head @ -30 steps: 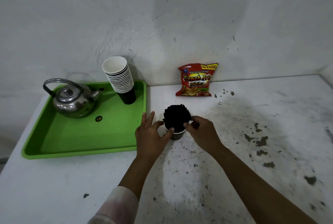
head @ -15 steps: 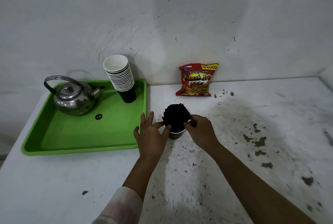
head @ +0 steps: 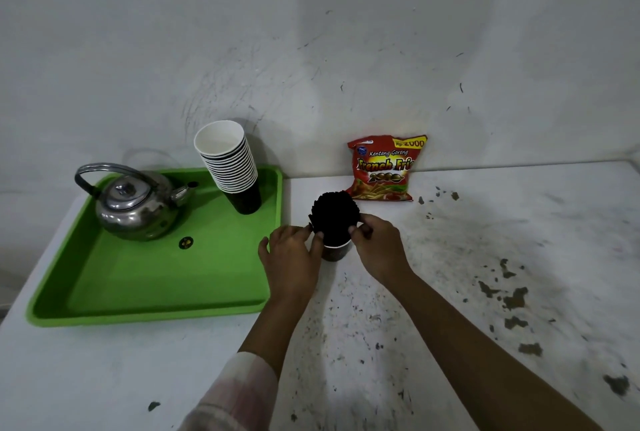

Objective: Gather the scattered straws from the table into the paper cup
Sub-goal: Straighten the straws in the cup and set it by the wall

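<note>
Upright, straws (head: 334, 219) in paper cup (head: 335, 250), left hand (head: 291, 257), right hand (head: 377, 247) flanking, fingertips touching

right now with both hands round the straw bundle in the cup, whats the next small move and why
Probably let go and draw both hands back. The black straws already stand bunched upright in the paper cup, with the left hand and right hand pressed against either side, and no loose straws show on the table.
</note>
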